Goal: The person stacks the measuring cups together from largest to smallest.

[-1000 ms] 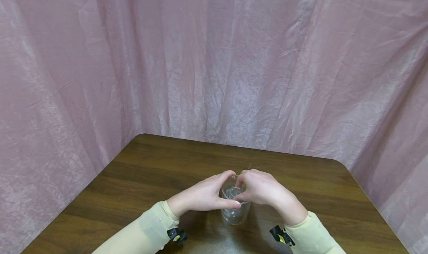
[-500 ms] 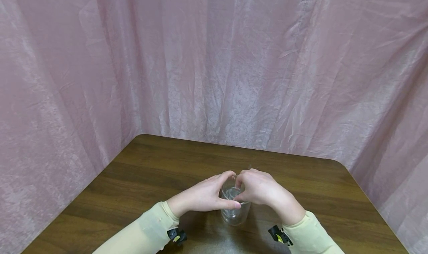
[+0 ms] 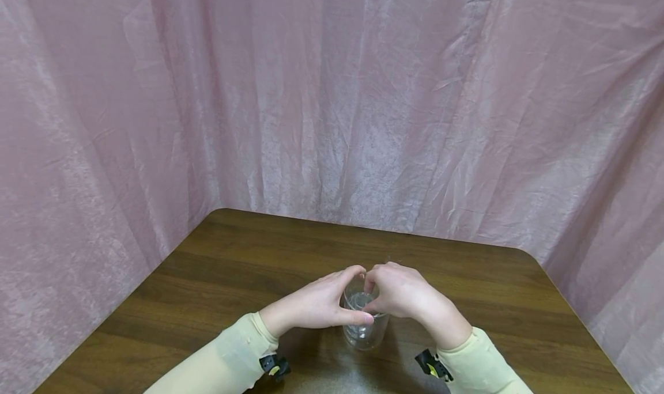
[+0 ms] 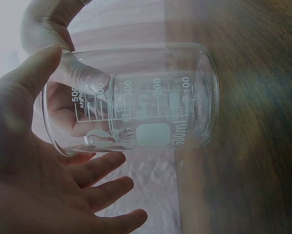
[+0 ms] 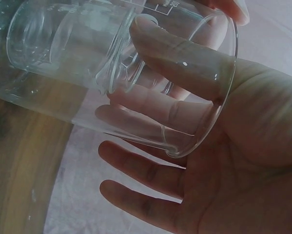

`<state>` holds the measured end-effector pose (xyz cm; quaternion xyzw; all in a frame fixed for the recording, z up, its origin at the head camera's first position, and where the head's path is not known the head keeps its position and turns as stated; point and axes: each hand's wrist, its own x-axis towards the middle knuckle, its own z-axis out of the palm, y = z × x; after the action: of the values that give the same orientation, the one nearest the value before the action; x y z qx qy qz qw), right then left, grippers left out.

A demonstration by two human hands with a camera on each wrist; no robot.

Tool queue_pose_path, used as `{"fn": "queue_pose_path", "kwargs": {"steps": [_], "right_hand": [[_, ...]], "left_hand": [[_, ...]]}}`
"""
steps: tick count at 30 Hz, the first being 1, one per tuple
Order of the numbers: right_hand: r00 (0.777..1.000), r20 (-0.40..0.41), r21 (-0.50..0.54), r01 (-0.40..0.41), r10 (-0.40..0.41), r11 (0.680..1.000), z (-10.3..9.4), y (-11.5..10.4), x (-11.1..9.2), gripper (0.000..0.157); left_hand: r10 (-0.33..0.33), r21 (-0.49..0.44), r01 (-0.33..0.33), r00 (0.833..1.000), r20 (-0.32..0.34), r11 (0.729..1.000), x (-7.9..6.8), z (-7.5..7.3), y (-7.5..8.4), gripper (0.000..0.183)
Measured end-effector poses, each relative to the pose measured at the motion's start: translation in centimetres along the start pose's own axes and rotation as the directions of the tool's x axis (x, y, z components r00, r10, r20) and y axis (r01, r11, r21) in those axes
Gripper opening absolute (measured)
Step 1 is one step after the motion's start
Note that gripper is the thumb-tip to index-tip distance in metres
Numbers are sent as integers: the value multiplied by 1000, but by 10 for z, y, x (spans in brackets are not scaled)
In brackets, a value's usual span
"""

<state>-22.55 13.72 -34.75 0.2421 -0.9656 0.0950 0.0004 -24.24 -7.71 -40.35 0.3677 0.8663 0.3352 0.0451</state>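
A large clear glass beaker (image 3: 365,341) with white 500 ml markings stands upright on the wooden table. My left hand (image 3: 321,302) holds it near the rim, thumb on the near side and index finger on the far side. In the left wrist view the other left fingers (image 4: 111,192) spread beside the glass. Inside the large beaker is a smaller glass beaker (image 5: 72,41). My right hand (image 3: 407,293) reaches into the large beaker's mouth, and its thumb (image 5: 182,58) and index finger pinch the smaller beaker at its rim. The remaining right fingers stay outside the large beaker's wall.
The brown wooden table (image 3: 249,250) extends around the beakers, with rounded far corners. Pink velvet curtains (image 3: 332,106) hang behind it and at both sides. A black strap piece (image 3: 275,366) sits at each sleeve cuff.
My right wrist has shifted very slightly to the left, its fingers still inside the large beaker. My left hand and the large beaker have stayed in place.
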Motion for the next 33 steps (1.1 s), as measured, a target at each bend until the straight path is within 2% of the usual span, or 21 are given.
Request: {"fn": "queue_pose_path", "kwargs": {"steps": [12, 21, 33], "right_hand": [[1000, 12, 19, -2, 2, 1000, 1, 0, 0, 29], [1000, 11, 29, -5, 5, 1000, -1, 0, 0, 30], [1000, 15, 44, -2, 1, 999, -1, 1, 0, 30]], "left_hand": [[-9, 3, 9, 1000, 0, 1000, 0, 0, -1, 78], [10, -6, -10, 1000, -3, 1000, 0, 0, 0, 76], [-6, -1, 6, 1000, 0, 1000, 0, 0, 0, 76]]}}
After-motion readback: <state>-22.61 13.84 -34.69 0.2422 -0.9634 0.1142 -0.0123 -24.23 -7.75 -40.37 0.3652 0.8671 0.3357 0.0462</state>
